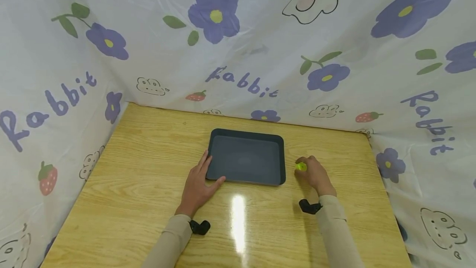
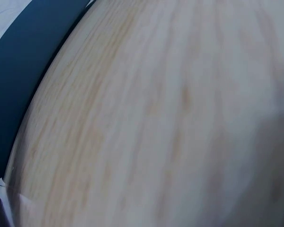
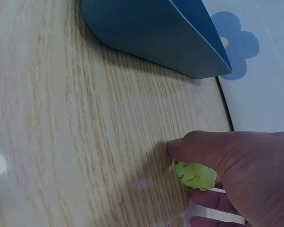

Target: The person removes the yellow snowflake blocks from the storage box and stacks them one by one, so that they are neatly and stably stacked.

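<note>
A dark grey-blue rectangular tray [image 1: 245,158] with low walls lies on the wooden table. At its near left corner rests my left hand [image 1: 196,190], fingers stretched along the left side and thumb by the front edge. To the right of the tray, my right hand [image 1: 317,175] holds a small lime-green lumpy thing [image 3: 197,176] between thumb and fingers, low over the tabletop. Its exact kind is unclear. The left wrist view has the tray's side wall [image 2: 19,71] along its left edge; the left hand is almost wholly out of that view.
The wooden table [image 1: 148,152] is bordered at the back and sides by a white cloth [image 1: 156,53] printed with purple flowers, strawberries and rabbits. A black wrist device [image 1: 200,227] sits on the left wrist, another [image 1: 309,206] on the right. Light glares off the table's front.
</note>
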### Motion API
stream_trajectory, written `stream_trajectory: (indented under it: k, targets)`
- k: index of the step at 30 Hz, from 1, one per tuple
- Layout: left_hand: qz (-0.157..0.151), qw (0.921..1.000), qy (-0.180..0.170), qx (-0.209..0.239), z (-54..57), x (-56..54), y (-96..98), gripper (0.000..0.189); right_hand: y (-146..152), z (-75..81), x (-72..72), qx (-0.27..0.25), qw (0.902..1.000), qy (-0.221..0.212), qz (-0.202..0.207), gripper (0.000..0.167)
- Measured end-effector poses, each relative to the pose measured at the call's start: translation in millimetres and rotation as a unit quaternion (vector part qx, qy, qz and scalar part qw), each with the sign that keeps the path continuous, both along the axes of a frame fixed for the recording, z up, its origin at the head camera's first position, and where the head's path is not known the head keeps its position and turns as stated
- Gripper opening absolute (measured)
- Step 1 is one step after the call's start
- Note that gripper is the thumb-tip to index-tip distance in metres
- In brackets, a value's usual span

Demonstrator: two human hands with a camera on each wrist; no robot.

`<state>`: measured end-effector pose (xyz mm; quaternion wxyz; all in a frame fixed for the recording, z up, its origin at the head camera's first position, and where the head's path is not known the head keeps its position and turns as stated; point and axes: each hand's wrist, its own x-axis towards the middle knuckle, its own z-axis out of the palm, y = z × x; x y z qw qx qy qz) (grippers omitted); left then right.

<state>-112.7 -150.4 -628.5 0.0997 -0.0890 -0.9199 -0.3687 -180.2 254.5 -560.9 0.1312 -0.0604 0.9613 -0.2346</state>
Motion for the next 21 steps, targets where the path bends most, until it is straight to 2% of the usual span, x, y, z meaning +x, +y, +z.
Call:
stream_trajectory:
  k: [5,10,16,21]
  targets:
    - [-0.009,0.9999,0.003,0.004,-0.6,-2.0,3.8,0.087,6,-2.0,5.6,0.001,0.9999,0.010,-0.006,0.037]
    - [-0.018,0.9998,-0.002,0.005,-2.2,-3.7,6.2,0.087,4,-1.3,12.0,0.011,0.9985,0.049,-0.023,0.045]
    - [-0.004,0.9999,-0.013,0.000,-6.8,-0.8,-0.3,0.088,-27,6.5,12.6,-0.021,0.9956,0.085,-0.034,0.058]
    - [0.004,0.9996,-0.028,0.010,-11.7,7.1,-5.6,0.088,-62,11.6,19.6,-0.036,0.9916,0.124,0.007,0.061]
